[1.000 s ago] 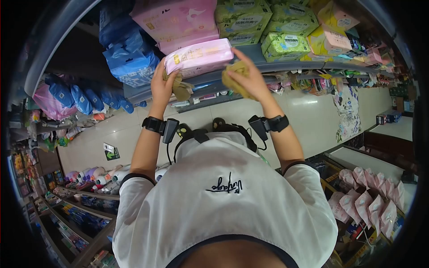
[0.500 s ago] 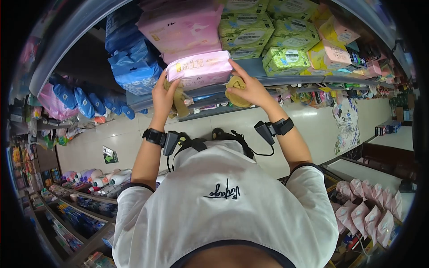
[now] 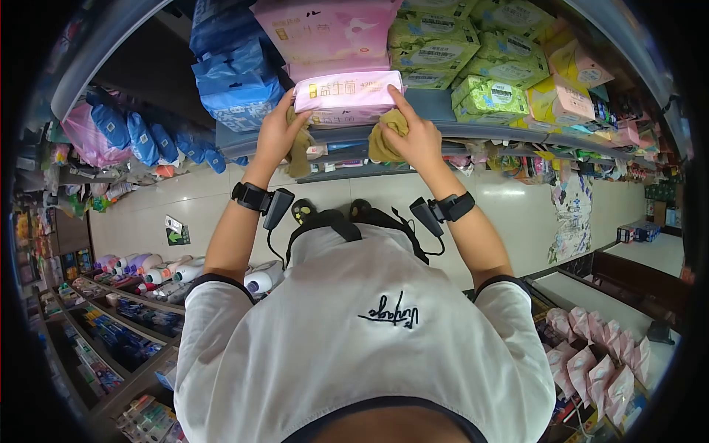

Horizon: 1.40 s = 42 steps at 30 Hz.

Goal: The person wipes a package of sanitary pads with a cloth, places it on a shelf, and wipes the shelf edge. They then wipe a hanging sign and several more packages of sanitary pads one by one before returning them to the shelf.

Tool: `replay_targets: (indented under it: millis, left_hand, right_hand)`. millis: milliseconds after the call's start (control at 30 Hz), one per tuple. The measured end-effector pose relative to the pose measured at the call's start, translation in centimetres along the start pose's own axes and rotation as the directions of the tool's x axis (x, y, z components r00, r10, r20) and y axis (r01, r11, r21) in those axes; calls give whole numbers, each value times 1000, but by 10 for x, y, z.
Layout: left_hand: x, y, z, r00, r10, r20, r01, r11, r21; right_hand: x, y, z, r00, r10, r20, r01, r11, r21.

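A pink soft pack (image 3: 347, 87) with Chinese lettering sits at the shelf's front, against a taller stack of pink packs (image 3: 332, 37). My left hand (image 3: 282, 133) grips its left end, thumb on the front and fingers round the side. The right end is held by my right hand (image 3: 415, 136), its index finger on the top corner. A tan cloth (image 3: 298, 151) hangs beneath my left palm, and another tan cloth (image 3: 387, 137) is bunched under my right fingers. Whether the pack's underside rests fully on the shelf (image 3: 436, 111) is hidden.
Blue packs (image 3: 236, 85) stand left of the pink stack; green boxes (image 3: 489, 98) and yellow-pink boxes (image 3: 561, 100) stand to the right. Bottles (image 3: 177, 269) line a lower shelf behind me on the left. Pink pointed packets (image 3: 598, 354) are at the lower right.
The pink pack has become more level and sits a little higher and further right in view, with both hands still on it. The whole view has also shifted slightly.
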<state>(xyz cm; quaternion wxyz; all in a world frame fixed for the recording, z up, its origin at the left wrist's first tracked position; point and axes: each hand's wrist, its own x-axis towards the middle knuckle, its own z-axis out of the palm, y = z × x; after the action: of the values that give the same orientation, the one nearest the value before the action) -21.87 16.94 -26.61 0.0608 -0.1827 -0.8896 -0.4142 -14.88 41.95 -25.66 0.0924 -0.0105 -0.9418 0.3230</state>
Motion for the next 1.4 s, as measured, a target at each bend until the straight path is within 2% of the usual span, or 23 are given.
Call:
replay_targets:
  millis: [67,133,200,333,433,500,533,600,667,733,767,833,900,933,967,1033,1100,1167,1200,1233,1300,1367,1400]
  left_hand:
    - [-1,16,-7,992,-104,76,98,992,80]
    - [-9,18,-10,1000,-16,12,15,995,99]
    - [-15,16,-16,991,87,-97,-77,992,104]
    - [-36,31,-36,984,112,-135,-91,984,155]
    - [-26,43,-51,988,100,-121,-96,995,40]
    - [3,60,-64,975,96,-199,-127,981,-146]
    - [20,68,-71,974,28,-226,-84,967,-242]
    - [65,46,-72,965,45,-260,-104,970,-220]
    - [93,39,-76,954,54,-295,-117,972,-201]
    - [105,48,-80,997,-65,38,75,806,-587]
    - [104,45,-83,997,-68,34,75,804,-589]
    - [93,43,-89,987,104,-119,-146,895,-421]
    - [69,72,-112,982,156,-103,-182,924,-337]
    - [58,74,-120,963,247,-110,-266,938,-223]
    - [50,75,-125,936,337,-104,-347,932,-106]
    - [36,85,-123,946,312,-91,-322,938,-131]
    - [28,82,-111,953,293,-80,-302,941,-153]
    - [27,69,-92,977,170,-127,-204,915,-348]
    - [22,74,-90,969,197,-151,-233,928,-290]
    - [22,78,-89,969,200,-149,-236,927,-291]
    - [20,86,-86,910,357,-211,-397,896,-197]
    - [16,89,-83,909,368,-195,-404,892,-200]
    - [12,89,-79,892,399,-214,-448,846,-288]
  right_hand:
    - [-5,3,-7,998,5,56,-9,997,76]
    - [-8,13,-16,995,7,99,-22,988,153]
    - [-7,32,-30,986,-127,-108,150,957,247]
    - [13,22,-84,976,-35,-215,95,957,275]
    - [55,-11,-108,928,-143,-344,248,927,283]
    - [90,-38,-111,945,-184,-269,249,940,232]
    - [107,-43,-106,943,-192,-273,257,939,227]
    - [134,-50,-95,981,-125,-147,171,917,361]
    - [139,-58,-86,989,-126,-81,147,927,346]
    - [133,-62,-75,986,-106,-126,140,941,307]
    - [122,-68,-76,986,-110,-122,142,942,305]
    - [96,-85,-83,972,-3,-235,129,842,524]
    - [65,-105,-95,965,-18,-263,180,775,605]
    - [55,-110,-98,955,-34,-295,234,697,678]
    - [49,-108,-95,957,-24,-290,223,702,677]
    - [35,-103,-87,939,-46,-340,294,619,729]
    - [26,-106,-82,963,37,-268,197,586,786]
    - [26,-102,-78,972,101,-211,90,671,736]
    - [29,-106,-71,881,10,-473,281,794,539]
    - [29,-115,-70,879,12,-476,280,795,538]
    - [25,-143,-74,581,-337,-741,473,881,-29]
    - [20,-179,-57,631,-520,-576,577,811,-99]
    - [26,-189,-40,611,-606,-509,574,782,-243]
